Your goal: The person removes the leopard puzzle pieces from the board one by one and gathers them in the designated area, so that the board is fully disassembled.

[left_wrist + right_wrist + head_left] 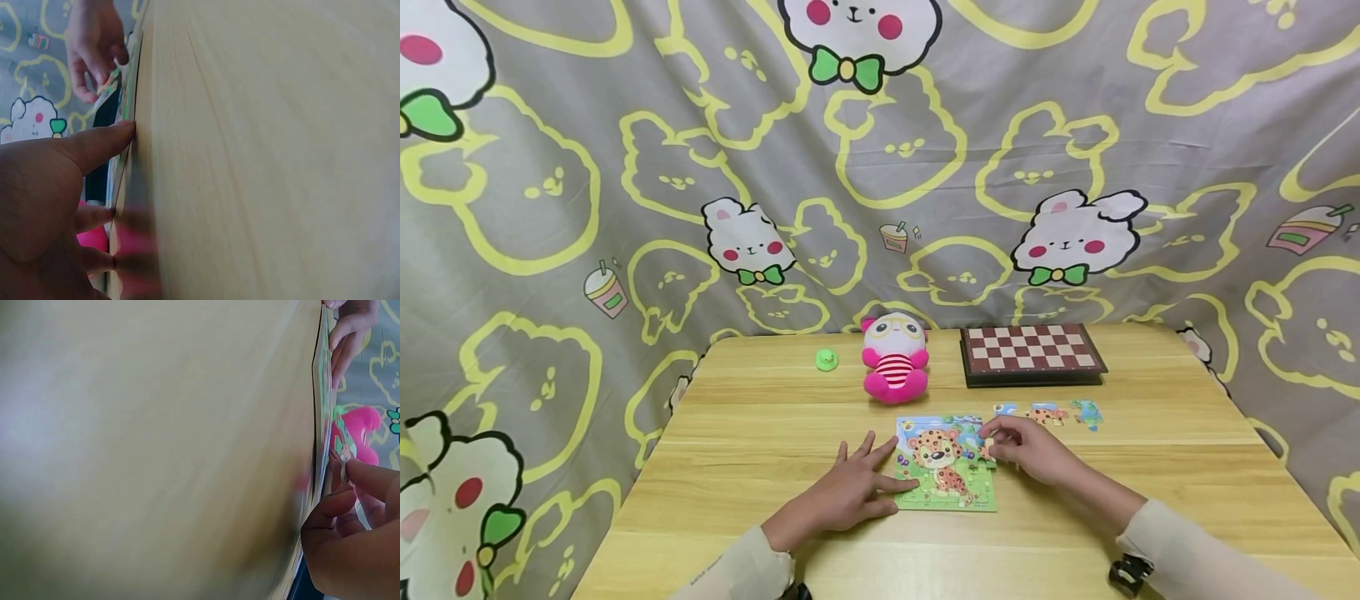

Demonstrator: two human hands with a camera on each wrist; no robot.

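A jigsaw puzzle point(936, 467) of a spotted leopard cub lies flat on the table, most of its picture filled in. My left hand point(853, 487) rests at its left side with fingers spread, fingertips on the board's edge and corner. At the upper right of the board, my right hand point(1028, 448) pinches a puzzle piece point(987, 451) between thumb and fingers. In the right wrist view that piece point(345, 447) stands tilted over the board. Beyond the right hand lie loose puzzle pieces point(1086, 414), partly overlapped by it in the head view.
A pink and white panda plush point(895, 358) sits behind the puzzle, with a small green toy point(827, 360) to its left. A folded chessboard box point(1033, 354) lies at the back right of the wooden table point(737, 433). A patterned curtain point(955, 217) hangs behind.
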